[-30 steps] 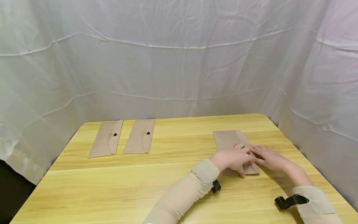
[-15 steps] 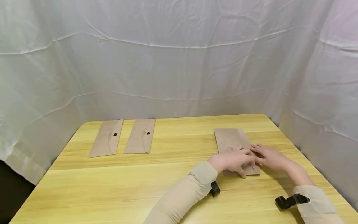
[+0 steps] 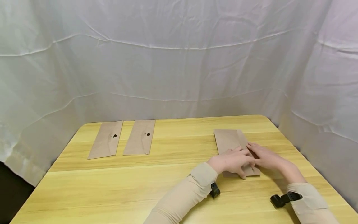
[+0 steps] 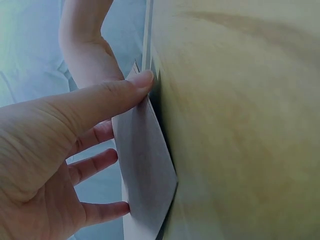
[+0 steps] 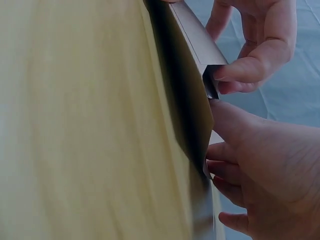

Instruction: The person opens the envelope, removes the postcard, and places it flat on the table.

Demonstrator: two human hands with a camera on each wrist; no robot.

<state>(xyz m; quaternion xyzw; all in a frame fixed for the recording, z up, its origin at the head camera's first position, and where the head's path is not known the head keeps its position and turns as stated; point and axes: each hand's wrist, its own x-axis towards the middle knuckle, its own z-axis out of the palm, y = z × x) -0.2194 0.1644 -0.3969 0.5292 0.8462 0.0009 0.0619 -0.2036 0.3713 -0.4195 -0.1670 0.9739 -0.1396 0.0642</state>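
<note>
A brown paper envelope lies at the right of the table, both hands on it. In the head view my left hand rests across its middle, fingers spread and slightly arched. The left wrist view shows the left thumb at the envelope's edge and the other fingertips on its upper side. My right hand touches the flap side from the right. In the right wrist view the right thumb lies by a small gap in the paper, its other fingers along the flap, which stands raised over the table.
Two more brown envelopes, a far-left one and one beside it, lie flat on the wooden table, each with a small dark mark. A white curtain surrounds the table's back and sides.
My right hand and forearm have shifted slightly left, the fingertips reaching further over the flap. The left hand stays nearly in place. The envelope has shifted a little right since the first frame.
</note>
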